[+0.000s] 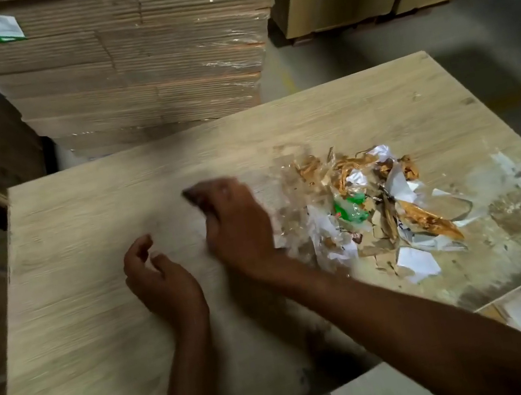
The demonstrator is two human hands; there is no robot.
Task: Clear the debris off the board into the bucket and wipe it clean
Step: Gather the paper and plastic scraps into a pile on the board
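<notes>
While we are sweeping the debris heaped right of centre on the board, our right hand, open and empty, should be staying flat; left hand is hovering loosely curled and empty. No bucket is showing.

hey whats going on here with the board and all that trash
A person is clearing a wooden board with bare hands. A pile of debris, torn paper, clear plastic, orange scraps and a green wrapper, sits on the right part of the board. The right hand lies flat beside the pile, blurred as if sweeping. The left hand hovers loosely curled over the bare middle, holding nothing. The right end of the board is stained. No bucket is in clear view. Stacked cardboard stands behind.
</notes>
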